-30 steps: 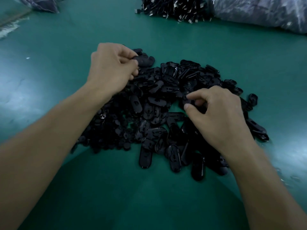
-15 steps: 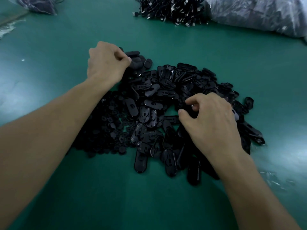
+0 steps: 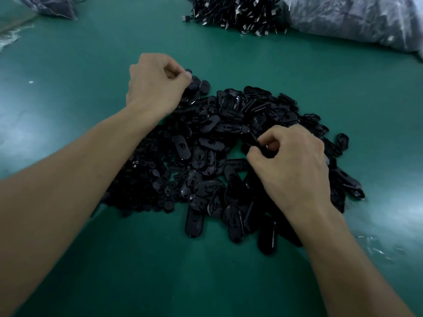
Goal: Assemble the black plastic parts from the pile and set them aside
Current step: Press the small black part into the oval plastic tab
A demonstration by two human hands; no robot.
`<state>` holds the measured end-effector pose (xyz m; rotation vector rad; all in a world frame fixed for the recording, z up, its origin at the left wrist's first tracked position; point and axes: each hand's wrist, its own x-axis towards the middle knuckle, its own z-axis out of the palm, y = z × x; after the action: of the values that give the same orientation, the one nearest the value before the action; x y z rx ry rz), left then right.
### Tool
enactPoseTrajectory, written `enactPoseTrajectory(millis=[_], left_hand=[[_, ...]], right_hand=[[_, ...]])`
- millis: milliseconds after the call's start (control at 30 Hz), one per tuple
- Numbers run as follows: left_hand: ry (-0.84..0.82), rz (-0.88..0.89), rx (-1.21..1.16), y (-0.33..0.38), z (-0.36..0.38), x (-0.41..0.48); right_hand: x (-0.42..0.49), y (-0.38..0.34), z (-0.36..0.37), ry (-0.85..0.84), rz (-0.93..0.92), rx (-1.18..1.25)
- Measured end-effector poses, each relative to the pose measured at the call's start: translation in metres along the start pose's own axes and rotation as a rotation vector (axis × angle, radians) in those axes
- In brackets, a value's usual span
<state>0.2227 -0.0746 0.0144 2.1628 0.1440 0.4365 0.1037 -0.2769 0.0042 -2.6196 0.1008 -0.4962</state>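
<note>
A big pile of black plastic parts [image 3: 219,143] lies on the green table: oval shells in the middle and right, small round pieces [image 3: 155,181] on the left. My left hand [image 3: 155,85] is at the pile's far left corner with fingers curled; its fingertips touch a few set-aside black pieces [image 3: 199,84]. Whether it holds one is hidden. My right hand [image 3: 293,163] sits on the pile's right half and pinches a black oval shell [image 3: 256,143] between thumb and forefinger.
A heap of black cables with metal plugs [image 3: 233,12] lies at the far edge. A clear plastic bag [image 3: 357,19] sits at the far right and another bag [image 3: 50,5] at the far left. Bare green table surface [image 3: 160,271] lies between me and the pile.
My left hand put down the oval piece it held at the far left corner and now has its fingers closed over that spot. My right hand curled tighter on a shell.
</note>
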Motion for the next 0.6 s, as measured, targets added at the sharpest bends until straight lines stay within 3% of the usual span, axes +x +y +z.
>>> enactPoseTrajectory(millis=[233, 333, 600], left_hand=[[-0.277, 0.13, -0.17, 0.022, -0.007, -0.049], [-0.374, 0.105, -0.269, 0.026, -0.01, -0.064], [-0.54, 0.067, -0.432, 0.021, -0.016, -0.083]], right_hand=[[0.003, 0.004, -0.005, 0.062, 0.018, 0.123], [0.004, -0.002, -0.009, 0.102, -0.002, 0.308], [0.007, -0.004, -0.011, -0.026, 0.064, 0.717]])
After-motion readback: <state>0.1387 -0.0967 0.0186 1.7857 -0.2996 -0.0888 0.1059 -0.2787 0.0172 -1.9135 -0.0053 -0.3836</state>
